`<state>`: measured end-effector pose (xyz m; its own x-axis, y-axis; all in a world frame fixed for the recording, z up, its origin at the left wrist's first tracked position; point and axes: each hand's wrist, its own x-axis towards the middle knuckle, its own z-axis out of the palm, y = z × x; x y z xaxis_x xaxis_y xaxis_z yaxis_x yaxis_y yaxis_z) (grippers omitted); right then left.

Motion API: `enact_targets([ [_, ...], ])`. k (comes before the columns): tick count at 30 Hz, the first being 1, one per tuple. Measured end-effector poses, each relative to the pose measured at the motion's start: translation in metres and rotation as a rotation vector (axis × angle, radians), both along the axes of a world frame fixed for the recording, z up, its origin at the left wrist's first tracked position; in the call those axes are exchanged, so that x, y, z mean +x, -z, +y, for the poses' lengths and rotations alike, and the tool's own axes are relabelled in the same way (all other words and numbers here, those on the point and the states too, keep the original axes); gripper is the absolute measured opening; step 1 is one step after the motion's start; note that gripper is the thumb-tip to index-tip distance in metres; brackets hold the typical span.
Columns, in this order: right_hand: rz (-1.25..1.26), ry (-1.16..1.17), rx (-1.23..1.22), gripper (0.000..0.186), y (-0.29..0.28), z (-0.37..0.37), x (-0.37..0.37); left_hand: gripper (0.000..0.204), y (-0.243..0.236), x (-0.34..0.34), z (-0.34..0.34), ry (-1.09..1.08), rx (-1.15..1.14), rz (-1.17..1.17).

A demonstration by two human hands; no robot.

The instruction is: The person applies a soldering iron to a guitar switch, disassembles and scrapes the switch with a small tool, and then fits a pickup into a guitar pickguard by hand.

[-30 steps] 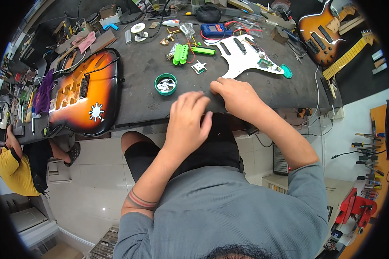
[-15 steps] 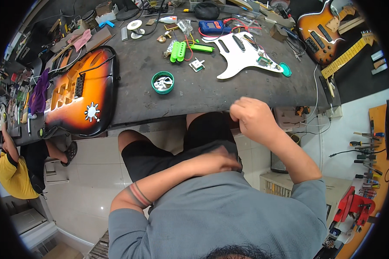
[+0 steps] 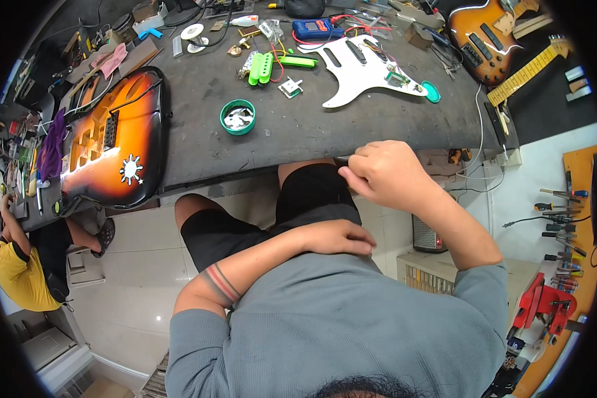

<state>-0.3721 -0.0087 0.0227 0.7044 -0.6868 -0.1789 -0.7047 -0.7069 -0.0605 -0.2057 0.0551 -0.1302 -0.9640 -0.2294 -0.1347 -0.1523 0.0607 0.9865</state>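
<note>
My right hand (image 3: 383,171) is raised over my lap just off the bench's front edge, fingers curled; anything inside is hidden. My left hand (image 3: 345,239) lies at my waist against my grey shirt, fingers loosely bent and apart. On the dark bench (image 3: 199,159) are a green round container (image 3: 237,117) of small metal parts, a white pickguard (image 3: 345,86) with components, a green lid (image 3: 431,91), green pickup covers (image 3: 262,68), a small switch part (image 3: 290,87) and a blue meter (image 3: 315,28). A sunburst guitar body (image 3: 116,136) lies at the left.
A co-worker in a yellow shirt (image 3: 26,278) sits at the far left. A second guitar (image 3: 484,46) and a neck (image 3: 521,73) lie at the back right. A red vise (image 3: 540,298) and a tool board (image 3: 577,219) are on the right.
My left hand has dropped from above the bench edge to my waist. My right hand has pulled back from beside the pickguard, off the bench, curled. The view has shifted slightly.
</note>
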Motion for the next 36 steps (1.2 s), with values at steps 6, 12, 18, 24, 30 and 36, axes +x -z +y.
enact_targets([
  [6, -0.453, 0.043, -0.209, 0.024, 0.022, -0.023, 0.019, 0.041, 0.014, 0.027, -0.001, -0.317, 0.184, 0.026],
  [12, -0.606, -0.166, -0.387, 0.037, 0.054, -0.037, 0.067, 0.041, 0.023, 0.033, 0.005, -0.357, 0.250, 0.069],
  [18, -0.326, -0.032, 0.086, 0.026, -0.001, -0.019, 0.065, 0.046, 0.002, 0.051, 0.002, -0.335, 0.033, -0.010],
  [24, -0.547, -0.219, 0.021, 0.053, 0.055, -0.006, 0.069, 0.054, -0.026, 0.072, 0.015, -0.264, -0.149, -0.067],
  [30, -0.741, -0.098, -0.290, 0.023, 0.027, -0.056, 0.074, 0.048, -0.037, 0.084, 0.026, -0.392, -0.119, -0.047],
  [36, -0.478, 0.108, -0.435, 0.017, 0.049, -0.130, 0.074, 0.044, -0.034, 0.085, 0.035, -0.451, -0.267, -0.051],
])
